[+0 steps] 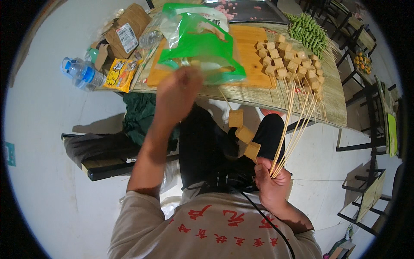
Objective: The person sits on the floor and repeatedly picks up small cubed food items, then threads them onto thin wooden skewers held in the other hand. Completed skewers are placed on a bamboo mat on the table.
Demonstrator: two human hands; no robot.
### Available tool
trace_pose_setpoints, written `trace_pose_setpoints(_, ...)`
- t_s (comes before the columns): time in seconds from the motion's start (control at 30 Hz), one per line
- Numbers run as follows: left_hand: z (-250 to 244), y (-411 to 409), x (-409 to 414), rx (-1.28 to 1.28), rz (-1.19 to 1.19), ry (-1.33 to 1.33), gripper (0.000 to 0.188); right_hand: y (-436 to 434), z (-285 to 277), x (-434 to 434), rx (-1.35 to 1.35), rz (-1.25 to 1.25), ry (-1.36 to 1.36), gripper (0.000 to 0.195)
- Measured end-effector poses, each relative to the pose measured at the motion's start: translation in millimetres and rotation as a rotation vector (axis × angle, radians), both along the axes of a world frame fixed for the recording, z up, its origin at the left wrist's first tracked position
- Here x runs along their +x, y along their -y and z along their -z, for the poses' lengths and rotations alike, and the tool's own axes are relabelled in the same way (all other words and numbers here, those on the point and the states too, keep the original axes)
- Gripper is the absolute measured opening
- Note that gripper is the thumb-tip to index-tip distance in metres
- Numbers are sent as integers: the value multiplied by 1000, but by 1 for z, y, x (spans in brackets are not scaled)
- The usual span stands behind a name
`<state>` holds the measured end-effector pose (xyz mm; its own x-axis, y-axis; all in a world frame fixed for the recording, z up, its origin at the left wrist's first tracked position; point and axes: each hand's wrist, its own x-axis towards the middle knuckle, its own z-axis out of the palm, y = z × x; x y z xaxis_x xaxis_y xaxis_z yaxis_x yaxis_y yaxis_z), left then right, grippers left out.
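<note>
My right hand [273,179] grips several bare bamboo skewers [288,139] in a fan, along with one skewer that carries three tan tofu cubes [245,134] above my lap. My left hand [182,85], blurred, is at the near edge of a green and clear plastic bag [200,45] with tan pieces inside. A tan cube shows by its fingertips; whether the fingers hold it cannot be told. The bag lies on a wooden board [252,42]. On the board's right side and the table beyond it, a pile of skewered tofu cubes [288,61] has its sticks pointing towards me.
Green vegetable skewers [309,34] lie behind the tofu pile, near a dark tray [258,11] with pink pieces. At left are a water bottle [85,73], a yellow packet [121,74] and a cardboard box [127,29]. A bench [106,168] with dark cloth stands left of my legs.
</note>
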<state>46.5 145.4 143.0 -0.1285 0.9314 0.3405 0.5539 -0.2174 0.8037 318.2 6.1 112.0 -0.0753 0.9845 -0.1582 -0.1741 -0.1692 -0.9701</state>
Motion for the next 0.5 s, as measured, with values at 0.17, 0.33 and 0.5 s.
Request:
trace_pose_setpoints(0.17,10,-68,-23,135,-116,-569,29,-1,0,-1,-51,-27,-49,16)
trace_pose_setpoints(0.33,19,-74,-15,57,-194,-734,29,-2,3,3,-4,-38,8,16)
trace_pose_setpoints(0.5,6,-32,-5,-131,-136,205,24,0,1,3,-1,-54,4,16)
